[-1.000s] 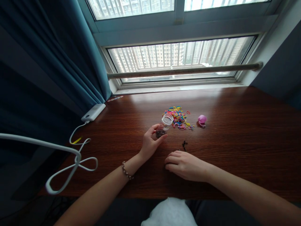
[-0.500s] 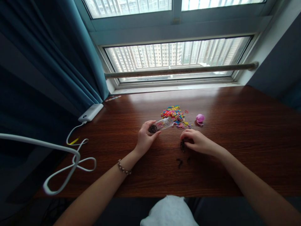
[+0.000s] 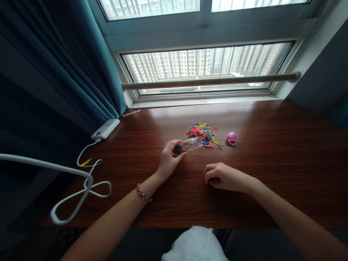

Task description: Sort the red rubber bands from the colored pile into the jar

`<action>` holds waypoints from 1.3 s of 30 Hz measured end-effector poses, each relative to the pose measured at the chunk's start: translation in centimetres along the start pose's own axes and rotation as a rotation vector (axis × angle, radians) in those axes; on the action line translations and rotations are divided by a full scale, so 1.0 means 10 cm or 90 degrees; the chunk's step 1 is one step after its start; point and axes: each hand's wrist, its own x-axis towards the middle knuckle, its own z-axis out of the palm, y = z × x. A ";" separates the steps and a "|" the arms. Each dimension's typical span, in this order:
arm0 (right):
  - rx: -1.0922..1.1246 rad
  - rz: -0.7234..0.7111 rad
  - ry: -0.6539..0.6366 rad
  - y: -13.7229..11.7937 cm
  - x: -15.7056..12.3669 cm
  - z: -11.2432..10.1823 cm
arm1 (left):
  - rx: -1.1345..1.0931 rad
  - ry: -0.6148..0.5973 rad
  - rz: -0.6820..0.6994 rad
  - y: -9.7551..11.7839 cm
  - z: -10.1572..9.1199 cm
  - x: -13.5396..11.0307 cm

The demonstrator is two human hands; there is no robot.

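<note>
Far left of the small clear plastic jar (image 3: 191, 144) lies a white slab-shaped power bank (image 3: 105, 129). The left hand (image 3: 168, 163) has its fingers clamped on the jar's base end, holding it tipped sideways just above the dark wooden counter (image 3: 272, 156). A clump of dark bands (image 3: 178, 149) sits inside the jar. The heap of bright coloured rubber bands (image 3: 202, 131) just beyond the jar's mouth lies loose, so little looks gathered. Right of the jar and nearer, the right hand (image 3: 225, 177) rests with fingers curled under; whether they pinch anything is hidden. The small pink round thing (image 3: 232, 137) right of the jar is too small to identify.
</note>
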 end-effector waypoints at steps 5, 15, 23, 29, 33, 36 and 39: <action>0.009 0.042 0.090 0.01 0.00 0.01 | 0.024 -0.003 0.017 -0.03 0.01 0.00; 0.331 0.211 0.575 0.13 0.03 -0.08 | 0.064 -0.093 0.094 0.03 0.05 -0.05; 0.146 0.177 0.616 0.11 0.04 0.01 | 0.062 -0.138 0.141 0.08 0.07 -0.08; 0.064 0.128 0.579 0.10 0.02 0.00 | 0.068 -0.134 0.130 0.08 0.06 -0.08; 0.103 0.135 0.593 0.05 0.03 0.02 | 0.048 -0.124 0.109 0.08 0.06 -0.08; 0.102 0.152 0.627 0.02 0.02 -0.01 | -0.010 -0.110 0.063 0.07 0.08 -0.08; 0.068 0.198 0.508 0.02 -0.01 -0.09 | -0.162 -0.061 -0.038 0.06 0.09 -0.07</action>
